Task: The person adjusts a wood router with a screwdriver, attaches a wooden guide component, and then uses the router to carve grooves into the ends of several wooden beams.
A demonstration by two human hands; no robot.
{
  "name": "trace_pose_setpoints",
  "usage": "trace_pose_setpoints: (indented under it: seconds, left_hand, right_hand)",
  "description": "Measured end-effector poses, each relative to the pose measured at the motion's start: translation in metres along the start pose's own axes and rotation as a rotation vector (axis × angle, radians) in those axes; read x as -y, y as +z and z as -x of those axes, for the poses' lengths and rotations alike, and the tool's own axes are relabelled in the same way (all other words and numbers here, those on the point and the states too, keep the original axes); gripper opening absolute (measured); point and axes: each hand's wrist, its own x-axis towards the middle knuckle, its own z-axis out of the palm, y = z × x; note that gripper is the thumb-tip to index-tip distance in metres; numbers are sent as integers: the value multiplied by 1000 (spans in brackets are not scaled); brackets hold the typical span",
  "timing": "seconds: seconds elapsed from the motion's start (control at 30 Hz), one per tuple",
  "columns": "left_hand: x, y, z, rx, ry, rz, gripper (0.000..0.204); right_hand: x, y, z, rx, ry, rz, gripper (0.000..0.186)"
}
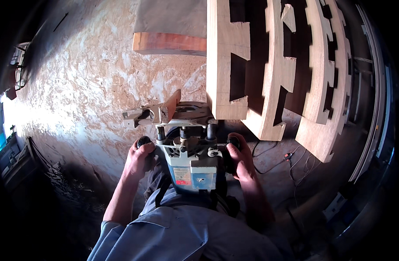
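A blue and grey plunge router is held sideways in front of my body, its round base plate facing away from me. My left hand is wrapped round the black knob on one side, and my right hand grips the knob on the other. A fence with a wooden facing is fixed to the base. The base's right side is close to the end of a pale board with notches cut in its edge; whether they touch I cannot tell.
More notched boards stand in a row to the right. A reddish wooden block lies at the far side. Cables with an orange-red connector trail over the floor at the right. Wood scraps are heaped at the lower left.
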Motion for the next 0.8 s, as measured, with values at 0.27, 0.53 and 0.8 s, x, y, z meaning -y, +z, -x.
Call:
trace_pose_setpoints:
  seconds: [0.27, 0.53, 0.8]
  left_hand:
    - [6, 11, 0, 24, -2, -16, 23]
    - [6, 26, -2, 60, 20, -33, 25]
    - [10, 34, -3, 63, 27, -35, 24]
  right_hand:
    - [15, -7, 10, -26, 86, -35, 36]
    - [33, -17, 14, 2, 82, -98, 44]
    - [38, -24, 10, -36, 82, -46, 38]
